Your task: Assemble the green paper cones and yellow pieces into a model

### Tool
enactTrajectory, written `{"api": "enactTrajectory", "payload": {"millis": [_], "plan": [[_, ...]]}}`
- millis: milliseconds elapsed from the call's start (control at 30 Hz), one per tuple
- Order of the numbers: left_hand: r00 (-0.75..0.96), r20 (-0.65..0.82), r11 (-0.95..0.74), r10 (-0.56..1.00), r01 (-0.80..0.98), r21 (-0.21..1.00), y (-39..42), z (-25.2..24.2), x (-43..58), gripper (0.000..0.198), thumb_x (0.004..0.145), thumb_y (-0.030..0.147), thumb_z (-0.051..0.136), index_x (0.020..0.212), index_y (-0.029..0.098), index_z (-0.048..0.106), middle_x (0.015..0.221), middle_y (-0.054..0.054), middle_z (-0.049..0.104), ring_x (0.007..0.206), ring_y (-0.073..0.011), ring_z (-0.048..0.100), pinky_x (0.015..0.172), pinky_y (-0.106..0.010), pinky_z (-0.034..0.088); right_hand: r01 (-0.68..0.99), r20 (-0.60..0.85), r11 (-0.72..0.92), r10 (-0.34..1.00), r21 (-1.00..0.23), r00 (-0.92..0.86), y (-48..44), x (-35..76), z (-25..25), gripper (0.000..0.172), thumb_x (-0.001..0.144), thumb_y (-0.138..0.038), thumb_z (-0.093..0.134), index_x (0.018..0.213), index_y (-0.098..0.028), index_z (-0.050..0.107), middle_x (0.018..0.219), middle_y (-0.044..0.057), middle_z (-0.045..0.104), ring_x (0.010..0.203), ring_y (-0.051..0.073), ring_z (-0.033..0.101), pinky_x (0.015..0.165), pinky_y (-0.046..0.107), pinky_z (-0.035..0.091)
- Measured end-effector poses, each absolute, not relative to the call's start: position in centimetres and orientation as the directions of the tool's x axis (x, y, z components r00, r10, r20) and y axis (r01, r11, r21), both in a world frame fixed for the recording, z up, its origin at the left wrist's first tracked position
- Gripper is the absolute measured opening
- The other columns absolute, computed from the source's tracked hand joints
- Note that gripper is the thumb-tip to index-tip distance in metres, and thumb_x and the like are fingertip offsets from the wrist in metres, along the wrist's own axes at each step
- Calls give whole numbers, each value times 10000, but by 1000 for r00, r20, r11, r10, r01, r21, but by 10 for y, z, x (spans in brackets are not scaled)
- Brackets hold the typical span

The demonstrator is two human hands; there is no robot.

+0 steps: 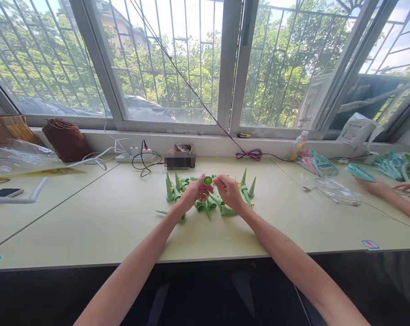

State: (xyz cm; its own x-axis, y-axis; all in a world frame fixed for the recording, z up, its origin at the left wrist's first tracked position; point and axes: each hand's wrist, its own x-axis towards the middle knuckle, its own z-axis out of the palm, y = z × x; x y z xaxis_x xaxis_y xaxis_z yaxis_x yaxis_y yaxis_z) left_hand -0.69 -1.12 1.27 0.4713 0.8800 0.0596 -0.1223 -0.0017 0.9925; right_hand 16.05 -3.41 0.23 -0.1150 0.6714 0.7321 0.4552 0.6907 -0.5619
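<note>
Over the pile of green spikes [211, 204], one hollow plastic spike [208, 180], seemingly light, stiff and best held below its rim, is gripped by the left hand [193, 192]; whether anything is pinched by the right hand [229, 189] cannot be told.

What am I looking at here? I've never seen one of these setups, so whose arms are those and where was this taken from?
There is no machine at work here: these are a person's bare hands. The single picture comes from a camera worn on that person's head, looking forward and down. The left hand holds a green plastic piece, its round opening showing. The right hand is close beside it, fingers pinched; whether they grip anything is too small to tell. Around the hands on the table are green plastic cones, some upright, others lying down. Farther back are a power strip and a small box, before the windows. At the picture's right edge, another person's hand is at a teal bundle.
</note>
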Motion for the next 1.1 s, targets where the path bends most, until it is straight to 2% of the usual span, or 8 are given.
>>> {"api": "enactTrajectory", "payload": {"millis": [433, 600, 767, 900, 1100], "plan": [[558, 120, -9, 821, -197, 980, -18, 18, -8, 492, 819, 584, 607, 907, 100, 633, 855, -97, 656, 570, -107, 538, 433, -220, 386, 442, 685, 646, 723, -622, -92, -36, 162, 4, 371, 981, -448, 392, 727, -190, 471, 606, -42, 431, 548, 95, 356, 565, 228, 311], [589, 156, -59, 793, -180, 982, -17, 16, -9, 473, 844, 562, 593, 982, 111, 626, 857, -79, 628, 595, -103, 543, 438, -208, 383, 457, 675, 627, 734, -631, -76, -34, 163, 3, 379, 977, -451, 392, 704, -195, 449, 584, -48, 410, 536, 94, 341, 560, 228, 303], [572, 178, -115, 801, -145, 983, -16, 15, -9, 428, 834, 547, 620, 915, 128, 593, 815, -41, 556, 607, -100, 546, 440, -205, 391, 464, 665, 613, 744, -639, -68, -31, 164, 0, 380, 976, -433, 393, 683, -196, 438, 579, -44, 423, 541, 97, 343, 558, 232, 293], [567, 175, -146, 805, -98, 984, -18, 15, -8, 406, 824, 537, 640, 899, 147, 553, 805, -16, 510, 603, -100, 554, 445, -210, 410, 482, 663, 600, 747, -638, -53, -29, 164, 0, 396, 967, -419, 404, 638, -201, 375, 553, -48, 365, 543, 104, 299, 546, 243, 263], [607, 225, -227, 762, -74, 971, -21, 14, -8, 405, 842, 528, 624, 1016, 171, 542, 829, -11, 520, 627, -104, 570, 473, -209, 442, 498, 650, 581, 759, -643, -46, -30, 164, 1, 419, 964, -418, 401, 611, -203, 330, 535, -47, 351, 533, 106, 276, 536, 255, 246]]}}
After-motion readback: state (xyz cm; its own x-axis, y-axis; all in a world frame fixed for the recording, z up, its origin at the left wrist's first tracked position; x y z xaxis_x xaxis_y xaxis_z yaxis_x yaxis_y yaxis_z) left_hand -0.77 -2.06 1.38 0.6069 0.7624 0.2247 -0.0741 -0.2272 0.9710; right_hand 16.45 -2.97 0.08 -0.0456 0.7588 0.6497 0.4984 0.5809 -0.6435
